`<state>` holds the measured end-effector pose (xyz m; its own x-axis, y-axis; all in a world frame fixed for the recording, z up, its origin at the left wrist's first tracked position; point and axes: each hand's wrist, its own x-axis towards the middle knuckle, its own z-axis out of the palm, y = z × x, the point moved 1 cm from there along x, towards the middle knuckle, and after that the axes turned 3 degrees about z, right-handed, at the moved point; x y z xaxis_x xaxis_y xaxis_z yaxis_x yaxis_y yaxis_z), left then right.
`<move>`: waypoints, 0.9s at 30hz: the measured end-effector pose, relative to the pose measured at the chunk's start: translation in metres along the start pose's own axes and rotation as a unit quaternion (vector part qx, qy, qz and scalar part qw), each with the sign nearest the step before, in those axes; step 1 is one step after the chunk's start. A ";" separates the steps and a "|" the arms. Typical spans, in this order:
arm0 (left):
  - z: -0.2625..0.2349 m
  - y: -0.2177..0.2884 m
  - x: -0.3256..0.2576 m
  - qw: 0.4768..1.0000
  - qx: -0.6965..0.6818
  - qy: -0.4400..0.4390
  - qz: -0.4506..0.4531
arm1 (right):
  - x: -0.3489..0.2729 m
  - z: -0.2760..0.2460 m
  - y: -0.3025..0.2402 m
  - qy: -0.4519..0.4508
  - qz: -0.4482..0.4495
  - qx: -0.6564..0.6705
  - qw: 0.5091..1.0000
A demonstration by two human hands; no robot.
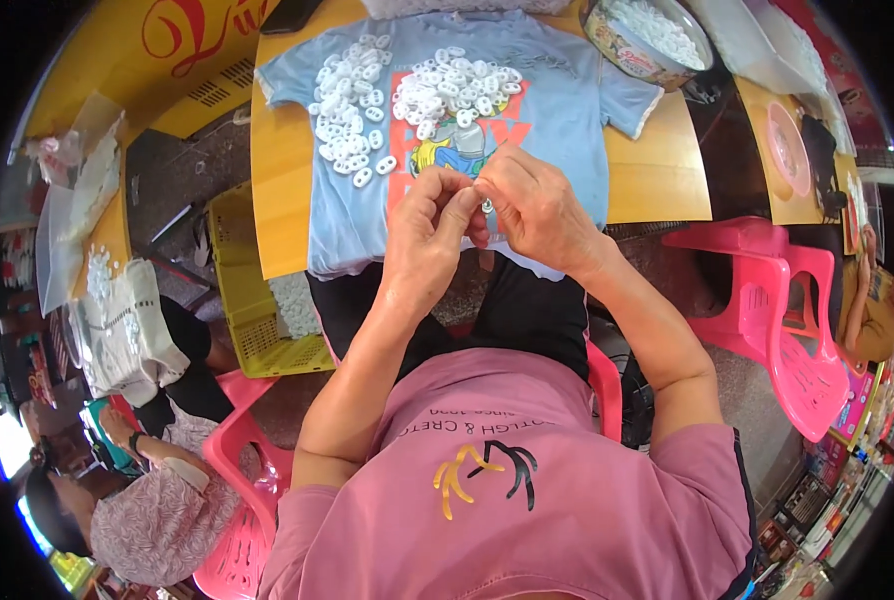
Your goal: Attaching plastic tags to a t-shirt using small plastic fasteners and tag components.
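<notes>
Above the near edge of the table, my left hand and my right hand meet, thumbs and fingertips pinched together. Between them shows a tiny shiny piece, mostly covered by the fingers and too small to name. Under the hands a light blue T-shirt with a printed picture is spread over the table. On it lie two heaps of small white oval plastic pieces with two holes each: a longer heap at the left and a rounder heap beyond my hands. A few thin dark pieces lie right of the rounder heap.
A round tub of white pieces stands at the far right of the wooden table. Pink plastic chairs stand to the right. At the left are a yellow crate and a seated person. Another person's arm shows far right.
</notes>
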<state>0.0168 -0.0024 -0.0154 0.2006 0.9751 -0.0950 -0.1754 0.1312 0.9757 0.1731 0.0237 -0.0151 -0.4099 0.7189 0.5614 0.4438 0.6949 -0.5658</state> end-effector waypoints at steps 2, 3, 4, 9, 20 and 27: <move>-0.002 -0.002 0.000 1.000 -0.002 0.016 0.000 | 0.001 0.007 -0.001 0.004 -0.006 0.006 1.000; -0.004 -0.003 0.000 1.000 -0.003 0.027 0.002 | 0.002 0.011 -0.002 0.006 0.005 -0.002 1.000; -0.010 -0.006 0.000 0.999 -0.003 0.033 0.003 | 0.003 0.015 -0.003 0.008 0.016 -0.009 1.000; -0.038 -0.006 -0.009 0.998 -0.008 0.064 0.020 | 0.026 0.019 0.004 -0.038 0.097 0.081 0.991; -0.059 -0.005 -0.017 0.996 -0.021 0.083 0.030 | 0.051 0.037 0.036 -0.076 0.045 -0.161 0.983; -0.057 -0.004 -0.015 0.996 -0.045 0.079 0.019 | 0.041 0.039 0.037 -0.027 0.033 -0.091 0.995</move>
<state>-0.0403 -0.0074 -0.0295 0.0386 0.9948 -0.0947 -0.2673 0.1016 0.9582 0.1424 0.0796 -0.0367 -0.4147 0.7661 0.4910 0.6066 0.6350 -0.4783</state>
